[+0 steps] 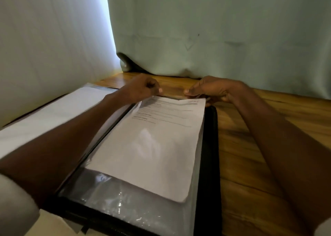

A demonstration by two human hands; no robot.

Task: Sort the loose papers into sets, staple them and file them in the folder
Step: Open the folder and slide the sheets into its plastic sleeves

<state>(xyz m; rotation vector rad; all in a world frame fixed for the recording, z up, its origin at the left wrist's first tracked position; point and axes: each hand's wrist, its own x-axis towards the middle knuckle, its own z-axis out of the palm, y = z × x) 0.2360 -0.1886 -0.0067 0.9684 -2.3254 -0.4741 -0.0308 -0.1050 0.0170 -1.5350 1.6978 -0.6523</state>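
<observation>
filing step. black folder (pixel 208 146) lies open on the wooden desk (pixel 268 146), near its front edge, its clear plastic sleeve (pixel 129 200) facing up. one paper set (pixel 152 146) sits partway inside the sleeve, its printed top still poking out at the far end, its lower edge well short of the sleeve's bottom.

my left hand (pixel 141 90) is curled at the sleeve's far left corner, pinching what looks like the plastic lip. my right hand (pixel 211 90) pinches the far right corner of the paper set, thumb on top.

judgement: this set is sorted, probably stapled (no staple visible, no stapler in view), and about half filed. it needs to slide down towards me until seated.

more white sheets (pixel 53 108) lie along the desk's left edge, under my left forearm; can't tell whether they are loose or already in a sleeve. so possibly more left.
</observation>
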